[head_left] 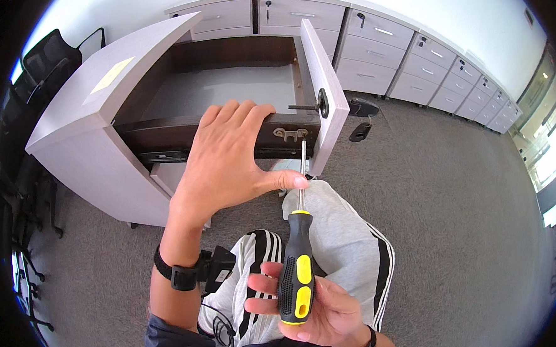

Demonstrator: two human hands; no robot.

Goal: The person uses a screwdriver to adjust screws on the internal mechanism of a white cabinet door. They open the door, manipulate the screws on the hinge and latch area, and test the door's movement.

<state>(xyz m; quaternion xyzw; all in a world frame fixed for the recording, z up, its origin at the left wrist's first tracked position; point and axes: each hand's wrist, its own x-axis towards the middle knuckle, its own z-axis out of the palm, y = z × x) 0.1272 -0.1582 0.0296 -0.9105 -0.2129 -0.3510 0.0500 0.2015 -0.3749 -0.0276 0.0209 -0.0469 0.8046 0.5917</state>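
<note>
My left hand (224, 157) is hooked over the side wall of a pulled-out drawer (163, 137), its fingertips hidden inside. Its thumb reaches right and touches the metal shaft of a screwdriver (294, 279). Palm up, my right hand (329, 312) holds the black and yellow handle from below, fingers curled loosely round it. The shaft points away from me, its tip at a small metal bracket (282, 133) on the drawer's dark outer side, near the front panel (330, 95). Whether the tip sits in a screw is too small to tell. A black lock piece (323, 103) with a short rod is on the panel.
The drawer belongs to a light grey cabinet (67, 115) with a yellow paper note (112, 74) on top. More grey cabinets (372, 49) line the wall. Black mesh chairs (52, 56) stand at left. A black object (360, 131) lies on the carpet (444, 227). My knees are below the drawer.
</note>
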